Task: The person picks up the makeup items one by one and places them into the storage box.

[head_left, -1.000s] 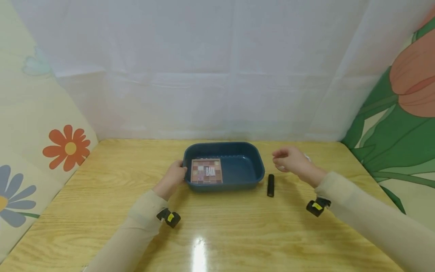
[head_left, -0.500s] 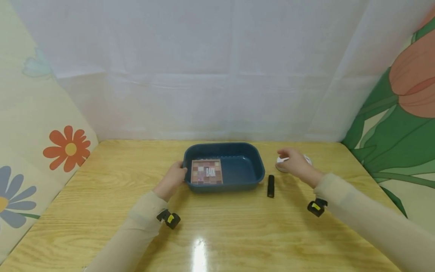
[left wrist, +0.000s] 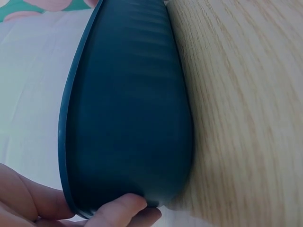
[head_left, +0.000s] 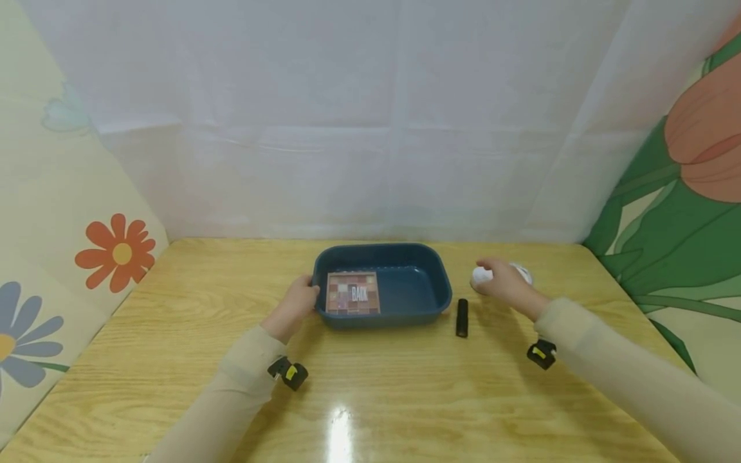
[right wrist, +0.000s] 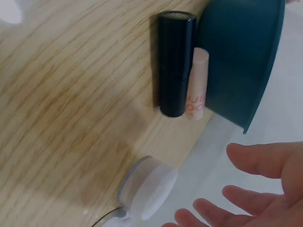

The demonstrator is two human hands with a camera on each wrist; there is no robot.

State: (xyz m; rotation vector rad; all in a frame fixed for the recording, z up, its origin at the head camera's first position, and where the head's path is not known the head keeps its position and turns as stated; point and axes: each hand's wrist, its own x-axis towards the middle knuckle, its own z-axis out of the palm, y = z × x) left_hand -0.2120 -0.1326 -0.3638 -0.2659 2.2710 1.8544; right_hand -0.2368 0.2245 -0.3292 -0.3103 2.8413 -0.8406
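My left hand (head_left: 294, 305) grips the left end of a dark blue plastic bin (head_left: 413, 316), its fingers and thumb round the wall in the left wrist view. Inside the bin, at the left, lies a square makeup palette (head_left: 338, 302) lettered "BACK". My right hand (head_left: 502, 283) hovers over a small round tub with a white lid (right wrist: 154, 189); thumb and fingers are spread, holding nothing. Beside the bin's right end lies a black lipstick tube (head_left: 462, 318). A thin pink tube (right wrist: 196, 87) with red letters lies against it, mostly hidden in the head view.
Next to the tub is a second round item (head_left: 523, 272) with a dark edge, partly behind the right hand. The wooden table (head_left: 399, 392) ends at a white cloth (head_left: 370, 161) behind, with flower-patterned panels (head_left: 700, 257) at both sides.
My right hand has shifted slightly right, from beside the bin to over the white-lidded tub, which now shows more. The left hand and the bin have stayed in place.
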